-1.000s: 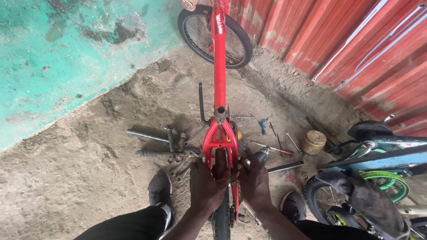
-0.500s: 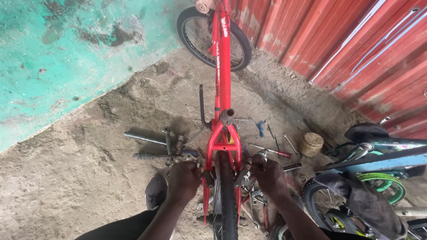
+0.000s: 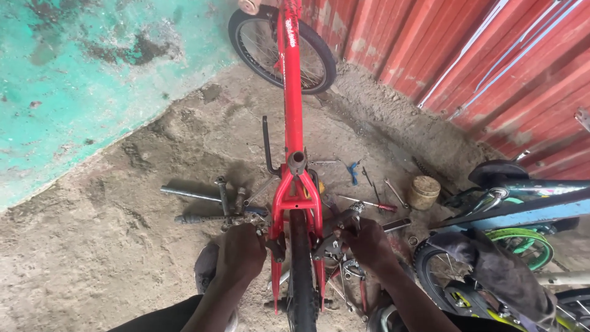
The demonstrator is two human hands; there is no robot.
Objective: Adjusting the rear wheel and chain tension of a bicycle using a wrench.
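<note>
your left hand (image 3: 241, 251) grips the brake arm (image 3: 275, 246) left of the rear tyre (image 3: 301, 270); right hand (image 3: 367, 243) closed around the brake caliper (image 3: 337, 237) opposite, red frame (image 3: 294, 184) between them.

Both hands low, left (image 3: 241, 253) curled, right (image 3: 367, 243) fingers bent

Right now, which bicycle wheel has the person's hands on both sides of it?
The rear wheel of the red bicycle: left hand and right hand flank it. The front wheel stands far off.
</note>
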